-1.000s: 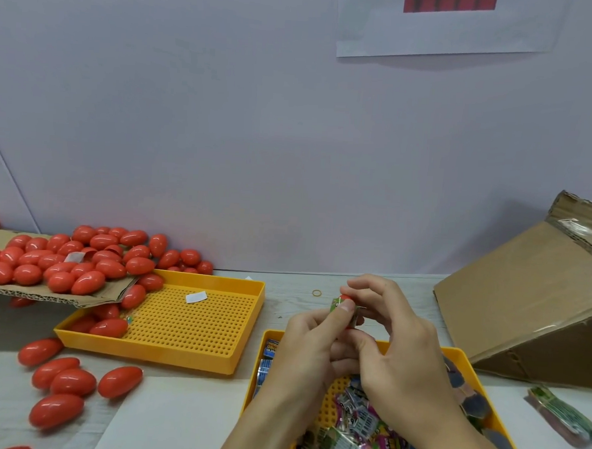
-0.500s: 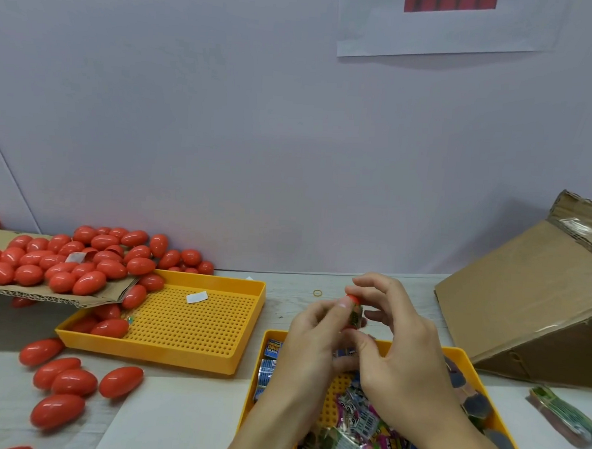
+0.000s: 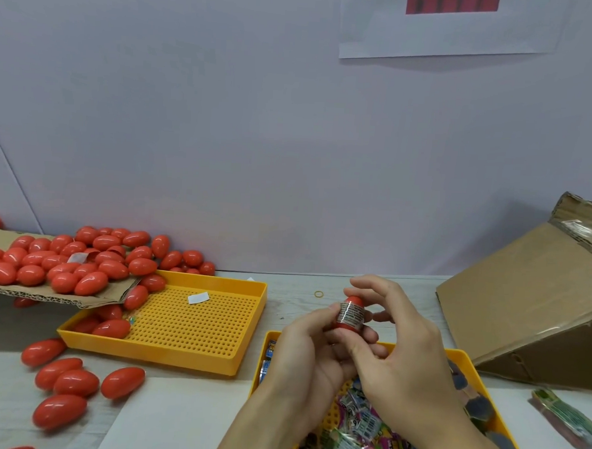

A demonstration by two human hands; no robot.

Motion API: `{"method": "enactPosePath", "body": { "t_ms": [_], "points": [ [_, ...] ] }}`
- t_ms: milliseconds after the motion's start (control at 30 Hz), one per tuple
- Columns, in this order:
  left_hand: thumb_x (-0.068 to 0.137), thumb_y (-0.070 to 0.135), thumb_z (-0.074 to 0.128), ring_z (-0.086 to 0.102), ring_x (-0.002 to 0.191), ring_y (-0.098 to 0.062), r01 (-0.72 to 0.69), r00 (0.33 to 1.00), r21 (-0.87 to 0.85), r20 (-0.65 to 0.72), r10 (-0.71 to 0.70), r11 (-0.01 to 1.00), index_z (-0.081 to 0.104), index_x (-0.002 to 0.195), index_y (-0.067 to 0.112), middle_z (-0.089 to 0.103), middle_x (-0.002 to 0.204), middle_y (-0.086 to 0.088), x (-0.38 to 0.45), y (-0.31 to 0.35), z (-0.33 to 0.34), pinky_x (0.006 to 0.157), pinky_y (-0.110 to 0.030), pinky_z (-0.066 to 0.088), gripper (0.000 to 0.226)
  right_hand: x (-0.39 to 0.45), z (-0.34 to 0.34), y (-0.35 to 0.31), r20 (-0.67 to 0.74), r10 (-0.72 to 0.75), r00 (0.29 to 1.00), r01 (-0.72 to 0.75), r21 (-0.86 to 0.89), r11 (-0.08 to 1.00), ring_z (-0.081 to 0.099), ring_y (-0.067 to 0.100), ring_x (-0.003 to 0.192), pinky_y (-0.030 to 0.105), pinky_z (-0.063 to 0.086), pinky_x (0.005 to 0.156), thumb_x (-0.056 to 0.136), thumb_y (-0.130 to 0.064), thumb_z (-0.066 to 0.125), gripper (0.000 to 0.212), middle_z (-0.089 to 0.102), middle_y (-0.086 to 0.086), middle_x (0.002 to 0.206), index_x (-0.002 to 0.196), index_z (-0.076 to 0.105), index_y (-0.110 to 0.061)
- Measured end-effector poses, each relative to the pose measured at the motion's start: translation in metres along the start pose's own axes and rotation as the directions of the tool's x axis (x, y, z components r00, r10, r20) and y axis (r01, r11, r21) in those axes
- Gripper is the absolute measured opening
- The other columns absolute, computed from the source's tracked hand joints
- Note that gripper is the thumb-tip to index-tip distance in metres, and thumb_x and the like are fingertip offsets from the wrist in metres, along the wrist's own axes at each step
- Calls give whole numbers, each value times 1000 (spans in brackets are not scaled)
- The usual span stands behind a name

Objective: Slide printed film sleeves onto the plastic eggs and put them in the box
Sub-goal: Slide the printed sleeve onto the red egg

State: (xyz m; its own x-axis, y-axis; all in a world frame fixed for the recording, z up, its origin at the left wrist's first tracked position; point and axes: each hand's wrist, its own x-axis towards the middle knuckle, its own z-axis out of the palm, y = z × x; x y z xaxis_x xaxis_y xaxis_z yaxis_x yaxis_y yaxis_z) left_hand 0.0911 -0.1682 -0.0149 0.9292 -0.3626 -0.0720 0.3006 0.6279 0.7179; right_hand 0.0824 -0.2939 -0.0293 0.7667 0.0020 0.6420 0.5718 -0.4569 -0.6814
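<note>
Both hands are holding one red egg (image 3: 350, 315) upright above the far rim of the near yellow tray (image 3: 469, 367): the left hand (image 3: 306, 353) is gripping its side, the right hand (image 3: 398, 346) is pinching the printed sleeve (image 3: 350, 313) wrapping its middle.

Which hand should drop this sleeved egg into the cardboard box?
Probably the right hand: it already pinches the sleeved egg and sits nearer the cardboard box, on that side.
</note>
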Motion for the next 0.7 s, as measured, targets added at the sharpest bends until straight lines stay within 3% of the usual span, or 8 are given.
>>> {"method": "enactPosePath", "body": {
  "t_ms": [67, 200, 267, 400, 533, 633, 700],
  "points": [
    [89, 20, 52, 68, 69, -37, -15, 999, -11, -37, 14, 1000, 64, 107, -13, 66, 86, -29, 1, 0, -1, 65, -37, 60, 39, 0, -1, 0, 3, 9, 1000, -9, -6, 1000, 57, -2, 110, 1, 42, 79, 79, -8, 79, 58, 64, -17, 114, 118, 54, -43],
    [85, 11, 62, 69, 77, -29, -103, 988, 76, -105, 110, 992, 75, 93, -2, 71, 92, -22, 7, -1, -6, 72, -37, 58, 21, 2, -2, 1, 22, 21, 1000, -22, 17, 1000, 56, 0, 118, 26, 49, 91, 86, -3, 69, 56, 61, -25, 118, 122, 50, -41],
    [81, 10, 68, 67, 83, -31, -115, 985, 98, -120, 126, 989, 70, 104, -3, 70, 91, -19, 7, -1, -7, 77, -38, 55, 27, 2, -2, 2, 31, 25, 999, -26, 30, 999, 56, 0, 119, 32, 51, 93, 87, 2, 65, 58, 60, -26, 118, 122, 49, -41],
    [78, 7, 73, 69, 78, -28, -138, 978, 79, -144, 148, 987, 62, 114, -5, 70, 94, -20, 6, -1, -6, 66, -31, 60, 40, 2, -1, 4, 48, 29, 998, -31, 38, 999, 54, -1, 121, 33, 52, 94, 88, 5, 61, 60, 60, -27, 119, 123, 49, -42],
    [68, 6, 81, 70, 70, -23, -216, 955, 192, -164, 248, 957, 67, 97, 0, 71, 84, -13, 6, -1, -5, 61, -27, 58, 32, 2, -2, 4, 61, 35, 998, -38, 48, 998, 55, -1, 120, 30, 52, 92, 88, -2, 67, 62, 59, -27, 119, 123, 46, -48],
    [60, 4, 90, 72, 79, -26, -236, 941, 301, -167, 295, 924, 69, 92, 5, 71, 91, -14, 6, -3, -6, 65, -32, 58, 38, 0, -2, 5, 63, 51, 997, -54, 54, 997, 60, 2, 114, 31, 56, 88, 85, -4, 70, 64, 61, -25, 119, 123, 45, -50],
    [60, 11, 86, 72, 82, -28, -244, 935, 336, -167, 313, 909, 70, 88, 8, 70, 94, -15, 7, -4, -7, 66, -34, 57, 33, 0, -2, 6, 65, 63, 996, -66, 44, 997, 62, 3, 110, 31, 57, 87, 85, -5, 70, 66, 61, -24, 119, 124, 45, -51]
  ]
}}
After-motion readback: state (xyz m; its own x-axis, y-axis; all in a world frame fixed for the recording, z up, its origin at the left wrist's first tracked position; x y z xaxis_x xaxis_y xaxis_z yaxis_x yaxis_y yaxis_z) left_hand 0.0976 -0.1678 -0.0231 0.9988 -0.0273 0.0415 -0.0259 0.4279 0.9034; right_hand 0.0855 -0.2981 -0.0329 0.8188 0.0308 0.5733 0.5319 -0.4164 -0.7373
